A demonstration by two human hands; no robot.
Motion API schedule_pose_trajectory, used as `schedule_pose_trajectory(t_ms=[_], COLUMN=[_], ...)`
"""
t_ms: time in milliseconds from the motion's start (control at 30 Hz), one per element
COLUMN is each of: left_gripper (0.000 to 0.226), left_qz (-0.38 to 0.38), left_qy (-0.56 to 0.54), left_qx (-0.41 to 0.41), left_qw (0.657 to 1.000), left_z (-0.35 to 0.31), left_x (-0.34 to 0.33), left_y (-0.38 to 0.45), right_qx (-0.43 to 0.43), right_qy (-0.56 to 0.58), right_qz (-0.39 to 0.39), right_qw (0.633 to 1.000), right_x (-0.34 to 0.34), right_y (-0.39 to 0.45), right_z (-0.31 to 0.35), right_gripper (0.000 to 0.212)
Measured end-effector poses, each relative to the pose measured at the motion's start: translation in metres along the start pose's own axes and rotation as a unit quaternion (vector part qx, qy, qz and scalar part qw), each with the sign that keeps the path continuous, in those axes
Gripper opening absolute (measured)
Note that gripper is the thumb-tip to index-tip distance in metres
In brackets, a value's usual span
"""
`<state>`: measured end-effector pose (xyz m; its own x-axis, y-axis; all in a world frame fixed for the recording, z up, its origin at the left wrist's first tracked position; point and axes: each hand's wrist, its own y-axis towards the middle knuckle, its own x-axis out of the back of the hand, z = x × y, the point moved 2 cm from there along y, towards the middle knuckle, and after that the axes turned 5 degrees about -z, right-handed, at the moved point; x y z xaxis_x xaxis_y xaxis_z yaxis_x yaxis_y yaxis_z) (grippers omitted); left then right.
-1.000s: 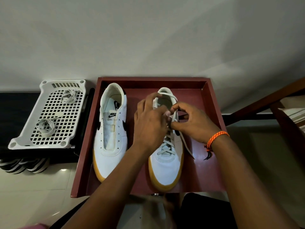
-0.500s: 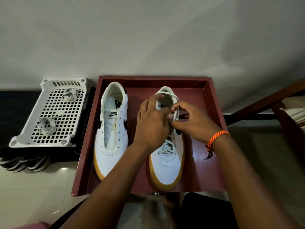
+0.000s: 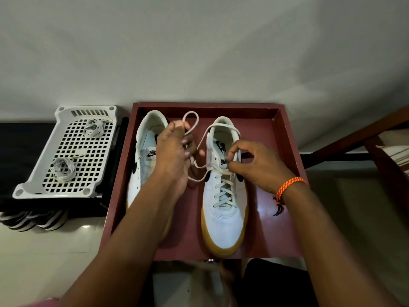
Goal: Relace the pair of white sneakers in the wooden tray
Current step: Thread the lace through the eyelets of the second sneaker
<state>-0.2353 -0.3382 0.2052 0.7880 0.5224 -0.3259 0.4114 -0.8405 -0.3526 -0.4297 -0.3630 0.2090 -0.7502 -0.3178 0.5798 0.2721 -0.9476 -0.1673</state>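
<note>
Two white sneakers with gum soles stand side by side in the dark red wooden tray. The right sneaker has a cream lace crossed up most of its eyelets. My left hand is lifted over the gap between the shoes, shut on a loose loop of that lace. At the upper eyelets on the right side of the shoe, my right hand pinches the lace. The left sneaker has no lace in it, and my left forearm covers much of it.
A white perforated plastic basket stands left of the tray with two coiled laces on it. Striped shoes lie under it on the tiled floor. Wooden furniture rises on the right. A wall stands behind the tray.
My left hand has pulled away to the left and up, drawing a length of lace out of the right sneaker into a loop. My right hand stays at the upper eyelets.
</note>
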Motion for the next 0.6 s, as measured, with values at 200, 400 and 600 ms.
schedule_pose_trajectory(t_ms=[200, 400, 600], left_gripper=[0.032, 0.033, 0.019], left_qz=[-0.028, -0.039, -0.031], left_qy=[0.446, 0.389, 0.385], left_qx=[-0.159, -0.140, -0.138], left_qw=[0.880, 0.910, 0.912], left_z=[0.022, 0.020, 0.015], left_x=[0.007, 0.009, 0.005], left_y=[0.005, 0.008, 0.002], right_qx=[0.092, 0.141, 0.046], right_qy=[-0.154, -0.156, 0.406], right_qz=[-0.026, -0.018, -0.069], right_qw=[0.983, 0.977, 0.910], right_x=[-0.014, -0.011, 0.020], right_y=[0.002, 0.004, 0.006], right_z=[0.006, 0.006, 0.015], right_gripper=[0.019, 0.025, 0.023])
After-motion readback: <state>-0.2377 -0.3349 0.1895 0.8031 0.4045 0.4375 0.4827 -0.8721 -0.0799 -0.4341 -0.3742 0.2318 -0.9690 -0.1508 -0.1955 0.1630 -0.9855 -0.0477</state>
